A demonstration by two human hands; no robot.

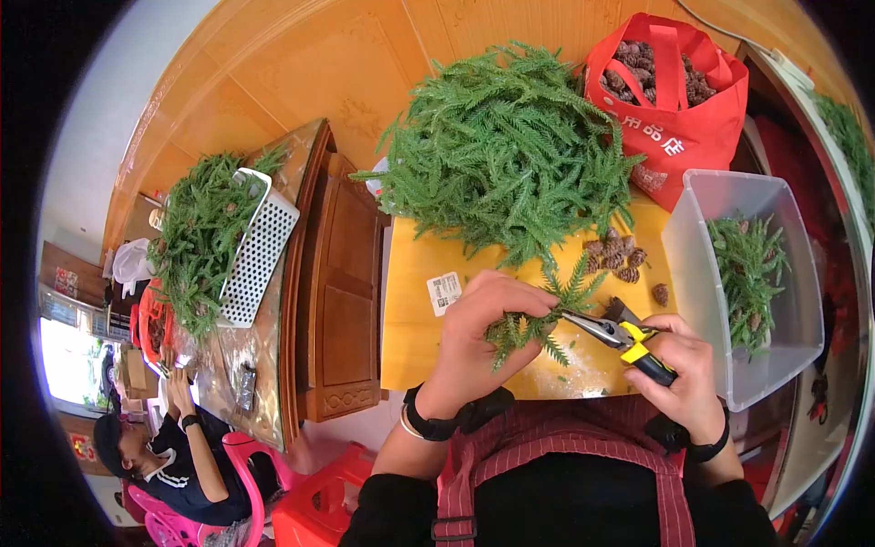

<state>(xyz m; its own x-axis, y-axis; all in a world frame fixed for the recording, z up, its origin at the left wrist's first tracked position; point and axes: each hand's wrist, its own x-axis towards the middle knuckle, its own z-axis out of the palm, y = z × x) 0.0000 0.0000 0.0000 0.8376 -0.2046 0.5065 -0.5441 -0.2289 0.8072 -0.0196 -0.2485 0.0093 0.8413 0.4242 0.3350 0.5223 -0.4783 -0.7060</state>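
Holding a small bunch of green fir sprigs [533, 324] over the near edge of the yellow tabletop [410, 310], my left hand [478, 333] has its fingers curled tight around the stems, tips fanning up and right. My right hand [684, 374] is wrapped closed around the yellow-and-black handles of a pair of pliers [615, 333], whose metal nose reaches left and touches the sprigs just beside my left fingertips; I cannot tell how far its tips are parted.

Looking at containers: the clear plastic bin [729, 201] at my right holds a loose layer of green sprigs with a few cones among them. The red fabric bag [679, 128] behind it stands open, filled with pine cones. A white perforated basket [260, 251] on the neighbouring glass-topped table, well to the left, is heaped with more greenery.

A large pile of fir branches [506, 146] covers the far half of the yellow top, and a few loose pine cones [620, 255] lie between it and the bin. Bare yellow surface remains at the left, around a small white label [444, 292]. Another person [173, 456] sits at the lower left.
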